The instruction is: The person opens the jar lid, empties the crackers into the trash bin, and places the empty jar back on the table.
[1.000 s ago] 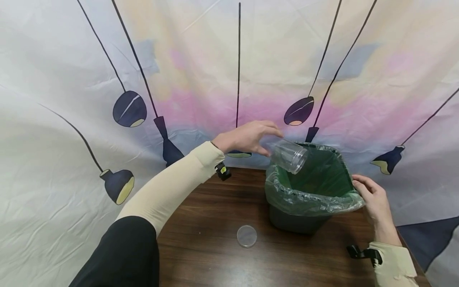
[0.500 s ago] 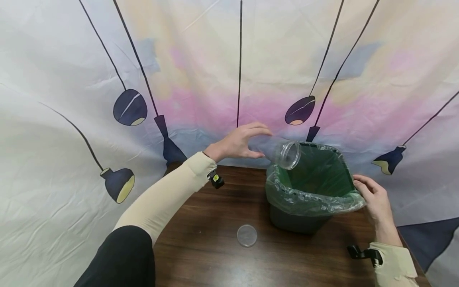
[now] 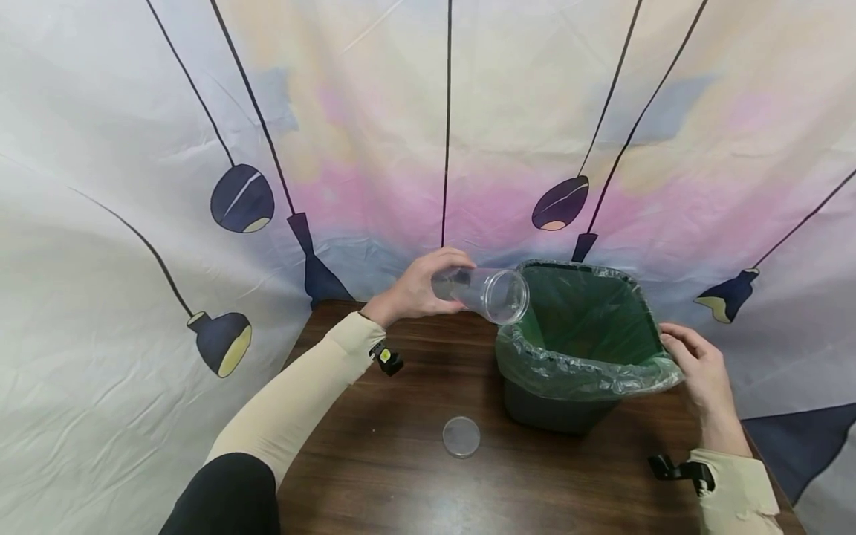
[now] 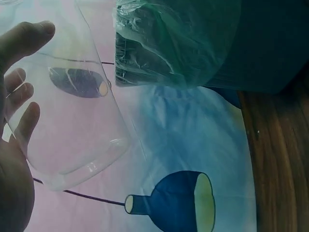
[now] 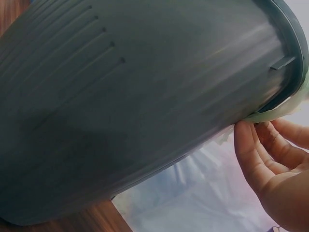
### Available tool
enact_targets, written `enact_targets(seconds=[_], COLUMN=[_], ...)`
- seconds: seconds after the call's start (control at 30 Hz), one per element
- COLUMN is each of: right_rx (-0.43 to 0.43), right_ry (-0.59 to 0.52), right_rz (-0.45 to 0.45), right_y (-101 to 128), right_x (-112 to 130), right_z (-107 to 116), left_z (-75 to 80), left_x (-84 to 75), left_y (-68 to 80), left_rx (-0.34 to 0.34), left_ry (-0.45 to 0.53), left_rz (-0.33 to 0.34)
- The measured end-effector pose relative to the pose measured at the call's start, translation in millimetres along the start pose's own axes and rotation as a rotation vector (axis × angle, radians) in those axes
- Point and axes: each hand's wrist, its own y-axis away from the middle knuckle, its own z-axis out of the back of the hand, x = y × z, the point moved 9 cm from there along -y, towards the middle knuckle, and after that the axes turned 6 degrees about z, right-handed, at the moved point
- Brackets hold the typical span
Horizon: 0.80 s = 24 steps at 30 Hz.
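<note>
My left hand [image 3: 419, 288] grips a clear plastic jar [image 3: 478, 290] around its body. The jar lies on its side in the air, its uncapped mouth facing right at the left rim of a dark trash can [image 3: 555, 407]. In the left wrist view, thumb and fingers wrap the see-through jar [image 4: 72, 130], and no contents show inside. A green plastic bag [image 3: 575, 379] lines the can and folds over its rim. At the can's right rim, my right hand [image 3: 701, 371] pinches the bag's edge; the right wrist view shows thumb and fingers [image 5: 248, 150] there.
A round clear lid [image 3: 461, 437] lies flat on the brown wooden table [image 3: 401, 483], in front of the can. Behind the table hangs a cloth [image 3: 374, 111] printed with lamps. The table's right edge runs close to my right forearm.
My left hand has drawn the jar left and slightly down, from over the can's opening to its left rim. The right hand and the can stay in place.
</note>
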Motion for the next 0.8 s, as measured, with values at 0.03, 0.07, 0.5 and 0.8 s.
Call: enact_targets(seconds=[0.03, 0.07, 0.5, 0.8], right_rx=[0.003, 0.004, -0.014, -0.005], right_ry=[0.004, 0.003, -0.116, -0.077], right_rz=[0.000, 0.000, 0.007, 0.010], right_y=[-0.3, -0.6, -0.6, -1.0], right_x=[-0.3, -0.9, -2.0, -0.3], right_z=[-0.1, -0.2, 0.1, 0.0], left_z=[1.0, 2.1, -1.7, -21.4], left_x=[0.7, -0.5, -2.4, 25.2], left_y=[3.7, 7.3, 71.1, 123.1], left_rx=[-0.012, -0.025, -0.109, -0.134], left_ry=[0.004, 0.011, 0.185, 0.330], left_rz=[0.007, 0.020, 0.185, 0.344])
